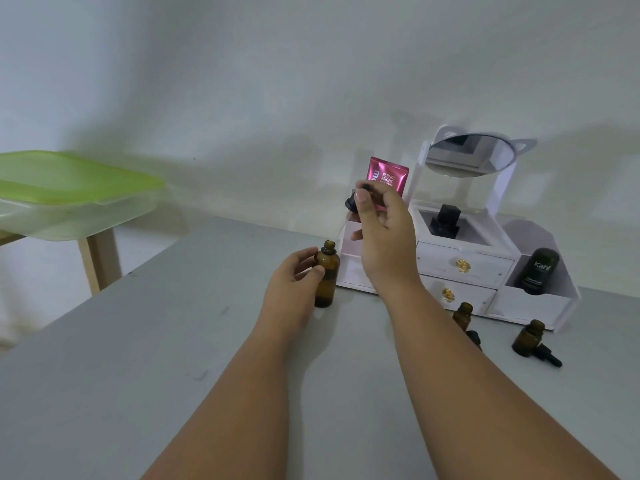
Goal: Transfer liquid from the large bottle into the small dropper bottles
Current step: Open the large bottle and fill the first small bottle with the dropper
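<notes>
Gripping large bottle [327, 289] upright with left hand [294, 284], right hand [384, 233] pinching dropper [351, 203] above its mouth

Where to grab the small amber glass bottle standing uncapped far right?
Best pinch the small amber glass bottle round its upright cylindrical body, from the near left: its mouth is open, a black dropper lies at its right base, the white drawer organiser stands behind.

Hidden and cut off
The right forearm [467, 375] covers part of one small bottle [464, 311] — the green-lidded box [69, 188] runs off the left edge.
</notes>
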